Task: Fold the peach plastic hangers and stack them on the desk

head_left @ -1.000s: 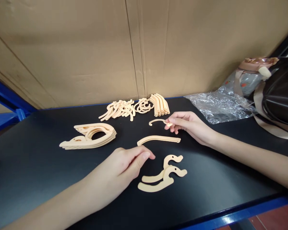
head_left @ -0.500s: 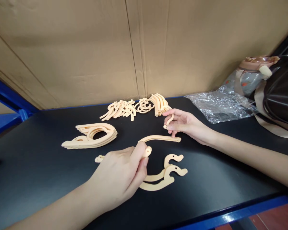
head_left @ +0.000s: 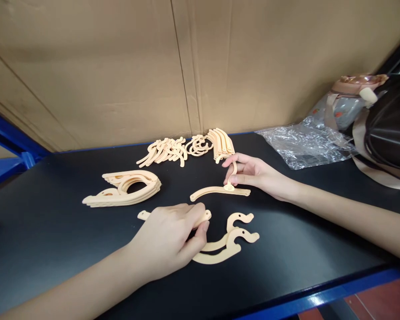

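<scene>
Joined frames (head_left: 138, 198) stacked at left, seemingly complete; loose flat pieces (head_left: 168, 151), hooks (head_left: 200, 146) and bars (head_left: 222, 140) at far side, still separate. Left hand (head_left: 171, 233), palm down, grips curved bar (head_left: 205, 216) (middle hidden), left of overlapping arms (head_left: 216, 258). Right hand (head_left: 256, 171), fingers bent, pinches single hook (head_left: 234, 171) by lone bar (head_left: 208, 192).

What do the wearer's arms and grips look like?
Left grip and right grip: human hands, no gloves. Both forearms bare, no sleeves in frame; upper arms out of view. No watch, bracelet or ring visible. No cables or markings seen.
</scene>
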A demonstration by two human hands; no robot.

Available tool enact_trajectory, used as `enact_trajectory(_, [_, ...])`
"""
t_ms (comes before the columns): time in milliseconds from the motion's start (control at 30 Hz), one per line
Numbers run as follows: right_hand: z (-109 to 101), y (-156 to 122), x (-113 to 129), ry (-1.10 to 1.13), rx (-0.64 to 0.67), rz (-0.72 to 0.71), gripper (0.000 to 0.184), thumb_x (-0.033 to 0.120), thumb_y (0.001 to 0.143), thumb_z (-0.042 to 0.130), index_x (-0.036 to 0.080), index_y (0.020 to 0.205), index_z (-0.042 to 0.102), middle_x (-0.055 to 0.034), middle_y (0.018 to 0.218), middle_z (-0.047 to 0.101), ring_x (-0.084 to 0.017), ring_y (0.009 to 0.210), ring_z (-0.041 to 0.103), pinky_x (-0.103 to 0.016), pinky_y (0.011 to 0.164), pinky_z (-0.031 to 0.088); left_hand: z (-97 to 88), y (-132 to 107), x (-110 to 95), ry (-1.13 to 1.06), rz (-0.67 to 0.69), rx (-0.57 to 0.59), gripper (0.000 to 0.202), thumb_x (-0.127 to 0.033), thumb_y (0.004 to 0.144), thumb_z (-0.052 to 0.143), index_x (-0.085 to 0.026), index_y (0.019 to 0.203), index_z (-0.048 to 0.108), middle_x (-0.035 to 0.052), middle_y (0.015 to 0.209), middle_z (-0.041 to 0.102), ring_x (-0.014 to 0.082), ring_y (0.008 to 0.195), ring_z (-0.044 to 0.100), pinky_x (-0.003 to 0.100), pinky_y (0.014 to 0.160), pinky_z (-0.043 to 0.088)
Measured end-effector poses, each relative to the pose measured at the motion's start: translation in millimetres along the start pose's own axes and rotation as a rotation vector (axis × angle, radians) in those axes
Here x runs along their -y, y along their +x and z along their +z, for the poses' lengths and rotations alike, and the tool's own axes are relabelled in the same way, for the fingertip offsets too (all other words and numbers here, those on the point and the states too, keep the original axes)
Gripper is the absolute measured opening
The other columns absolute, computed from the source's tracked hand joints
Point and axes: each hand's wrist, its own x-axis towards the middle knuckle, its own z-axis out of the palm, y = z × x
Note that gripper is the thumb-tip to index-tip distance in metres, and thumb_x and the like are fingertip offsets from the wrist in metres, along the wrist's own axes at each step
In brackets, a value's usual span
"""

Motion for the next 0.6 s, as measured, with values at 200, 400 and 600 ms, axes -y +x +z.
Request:
enact_trajectory(200, [0.9, 0.9, -1.3, -0.046, 0.007, -0.013, 0.015, 0.028, 0.091, 0.059, 0.018, 0.102, 0.059, -0.0009, 0.084, 0.066, -0.011, 0.075, 0.058, -0.026, 0.074, 0.046, 2.3, -0.7, 2.7, -0.023, -0.046, 0.003, 0.008, -0.016, 0.083, 0.034, -0.023, 0.08, 0.033, -0.0085, 0.052, 0.042, 0.0123, 0.039, 0.04, 0.023, 0.042, 0.022])
enact_trajectory(400, [2.0, -1.6, -0.6, -0.071, -0.009, -0.006, 0.015, 0.028, 0.095, 0.054, 0.019, 0.103, 0.062, 0.0013, 0.083, 0.06, -0.009, 0.073, 0.055, -0.024, 0.072, 0.045, -1.5, 2.4, -0.3, -0.07, -0.072, -0.009, 0.013, -0.013, 0.081, 0.034, -0.024, 0.083, 0.028, -0.011, 0.051, 0.039, 0.0114, 0.035, 0.038, 0.021, 0.039, 0.023])
enact_trajectory(600, [1.5, -1.6, 0.5, -0.093, -0.006, -0.006, 0.007, 0.023, 0.093, 0.056, 0.019, 0.095, 0.061, 0.003, 0.078, 0.058, -0.008, 0.071, 0.055, -0.021, 0.071, 0.045, 0.7, 2.2, 1.5, -0.104, -0.023, -0.04, 0.006, -0.017, 0.091, 0.036, -0.023, 0.089, 0.035, -0.0082, 0.061, 0.048, 0.0098, 0.042, 0.046, 0.019, 0.044, 0.033])
